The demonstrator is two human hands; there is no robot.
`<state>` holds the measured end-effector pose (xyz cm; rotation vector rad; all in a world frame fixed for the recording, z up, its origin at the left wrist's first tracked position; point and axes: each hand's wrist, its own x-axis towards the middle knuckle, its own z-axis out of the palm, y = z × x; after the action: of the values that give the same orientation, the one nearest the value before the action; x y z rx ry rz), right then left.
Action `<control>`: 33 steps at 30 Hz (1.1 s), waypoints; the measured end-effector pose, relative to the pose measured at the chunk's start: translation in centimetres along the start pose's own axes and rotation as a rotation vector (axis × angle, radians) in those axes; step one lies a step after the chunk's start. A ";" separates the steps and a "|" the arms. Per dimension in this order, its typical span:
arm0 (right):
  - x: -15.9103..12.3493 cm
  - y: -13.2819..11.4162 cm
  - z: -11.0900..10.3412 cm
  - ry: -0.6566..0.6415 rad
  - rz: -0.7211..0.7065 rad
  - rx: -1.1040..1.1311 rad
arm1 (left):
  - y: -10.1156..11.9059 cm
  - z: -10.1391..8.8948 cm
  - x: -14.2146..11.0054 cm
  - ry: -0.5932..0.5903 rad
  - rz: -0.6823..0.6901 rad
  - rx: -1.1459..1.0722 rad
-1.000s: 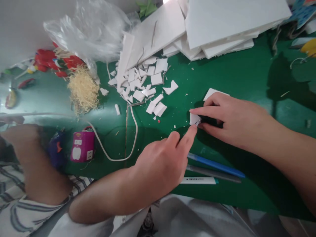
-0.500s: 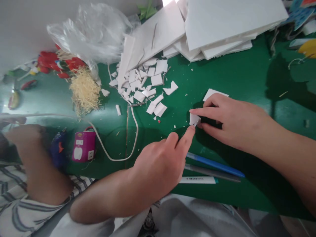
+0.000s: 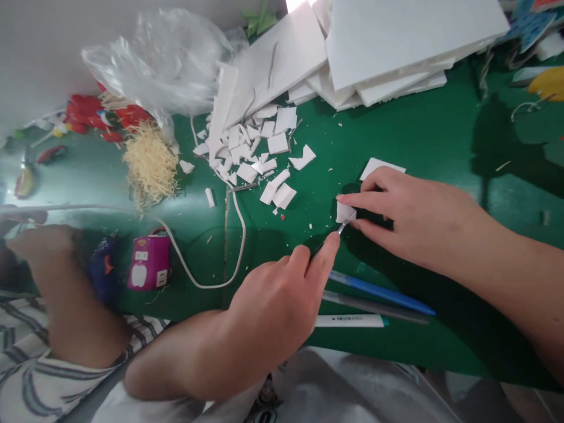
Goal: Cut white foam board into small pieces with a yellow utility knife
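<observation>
My left hand (image 3: 279, 291) is closed round a craft knife (image 3: 341, 228), with the index finger stretched along it. Most of the handle is hidden in the fist. The knife's thin metal tip touches the lower edge of a small white foam board piece (image 3: 344, 210). From the other side, my right hand (image 3: 408, 217) pins that piece to the green table between thumb and index finger. A larger white foam piece (image 3: 382, 168) lies partly under the right hand's curled fingers. Beside the left wrist lie a blue pen-like tool (image 3: 383, 292), a grey one (image 3: 374, 306) and a white marker (image 3: 350, 321).
White foam scraps (image 3: 247, 153) are heaped ahead, before stacked foam boards (image 3: 409, 47) and a clear plastic bag (image 3: 163, 59). A white cable (image 3: 207, 286) loops across the table (image 3: 423, 129). Left are yellow shreds (image 3: 150, 164), a purple box (image 3: 150, 262) and another person's arm (image 3: 66, 288).
My left hand has drawn back slightly toward my body, baring more of the knife. The right hand and the foam piece have stayed nearly in place; the whole view has shifted slightly.
</observation>
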<state>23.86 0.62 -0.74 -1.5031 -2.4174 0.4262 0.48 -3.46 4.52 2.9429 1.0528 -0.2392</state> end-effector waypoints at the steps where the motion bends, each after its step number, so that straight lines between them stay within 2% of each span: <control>1: 0.0 0.1 0.0 0.008 0.002 0.001 | -0.1 -0.1 -0.1 -0.015 0.005 -0.003; 8: 0.3 0.8 -0.3 -0.047 0.076 0.130 | -0.9 -0.1 -0.8 -0.058 -0.024 -0.025; 14: 0.3 -0.4 -1.1 0.051 0.248 0.495 | -1.8 0.1 -0.6 -0.072 -0.025 -0.166; 15: 0.2 -0.8 -1.2 0.062 0.284 0.561 | -2.0 0.2 -0.5 -0.061 -0.024 -0.207; 17: 0.1 -1.5 -1.3 0.093 0.316 0.648 | -2.3 0.4 -0.3 0.042 -0.043 -0.312; 20: -0.2 -2.2 -1.2 0.128 0.288 0.642 | -2.9 1.2 0.6 0.243 -0.140 -0.585; 23: -0.4 -2.5 -0.9 0.138 0.216 0.592 | -3.2 2.2 1.9 0.327 -0.263 -0.925; 25: -0.5 -2.6 -0.7 0.128 0.190 0.588 | -3.2 2.6 2.9 0.334 -0.350 -1.112; 28: -0.6 -2.8 -0.6 0.117 0.175 0.602 | -3.1 2.7 3.9 0.273 -0.460 -1.282; 30: -0.6 -2.9 -0.8 0.119 0.152 0.580 | -3.1 2.5 4.2 0.254 -0.490 -1.319; 33: -0.7 -2.9 -1.1 0.120 0.151 0.500 | -3.3 2.2 4.1 0.285 -0.506 -1.308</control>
<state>22.19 -1.08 1.30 -1.4323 -1.9180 0.8696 1.23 1.51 1.90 1.5422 1.2490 0.6410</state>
